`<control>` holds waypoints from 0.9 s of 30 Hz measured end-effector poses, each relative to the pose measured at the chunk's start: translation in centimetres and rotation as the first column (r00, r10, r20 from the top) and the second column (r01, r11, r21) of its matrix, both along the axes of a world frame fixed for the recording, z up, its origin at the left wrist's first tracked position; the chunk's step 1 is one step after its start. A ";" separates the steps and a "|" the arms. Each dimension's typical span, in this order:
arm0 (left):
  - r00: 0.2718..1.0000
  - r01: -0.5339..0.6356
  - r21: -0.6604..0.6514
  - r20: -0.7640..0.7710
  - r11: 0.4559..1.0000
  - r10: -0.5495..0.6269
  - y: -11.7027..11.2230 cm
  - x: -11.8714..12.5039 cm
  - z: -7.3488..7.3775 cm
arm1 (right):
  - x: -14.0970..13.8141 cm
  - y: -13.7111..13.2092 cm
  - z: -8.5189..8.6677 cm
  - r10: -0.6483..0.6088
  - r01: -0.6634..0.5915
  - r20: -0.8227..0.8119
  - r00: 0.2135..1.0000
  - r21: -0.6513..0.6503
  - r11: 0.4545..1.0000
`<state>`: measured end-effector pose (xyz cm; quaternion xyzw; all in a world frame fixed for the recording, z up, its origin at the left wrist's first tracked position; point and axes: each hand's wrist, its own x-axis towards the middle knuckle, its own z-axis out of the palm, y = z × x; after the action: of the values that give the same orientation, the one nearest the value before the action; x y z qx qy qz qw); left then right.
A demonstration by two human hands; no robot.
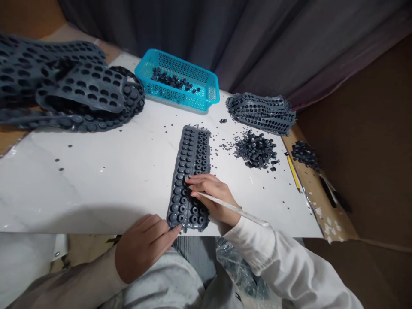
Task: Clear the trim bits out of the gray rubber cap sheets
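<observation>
A dark grey moulded rubber sheet lies lengthwise on the white tabletop, with rows of round raised caps, several of them with a hole in the middle. My left hand is closed at the sheet's near left corner, its fingers curled and the index fingertip on the edge; the thumb is hidden. Over the sheet's right half, my right hand grips a thin white stick like a pen. The stick's back end points towards my sleeve, and its working tip is hidden by my fingers.
A blue basket with small dark pieces stands at the back. Perforated rubber sheets are heaped at left, and another bundle lies at right. Near it are a pile of small black parts, scattered discs and a yellow cutter-like tool.
</observation>
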<state>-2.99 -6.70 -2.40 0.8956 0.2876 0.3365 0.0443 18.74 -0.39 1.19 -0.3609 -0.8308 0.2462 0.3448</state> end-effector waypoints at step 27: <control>1.000 0.005 -0.037 -0.009 0.999 -0.005 0.0 0.0 0.4 | 0.3 1.8 0.1 -0.025 0.012 0.107 0.994 0.115 0.993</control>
<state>-3.00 -6.71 -1.98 0.8968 0.2918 0.3271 0.0605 18.99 1.44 1.26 -0.3611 -0.8576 0.1752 0.3217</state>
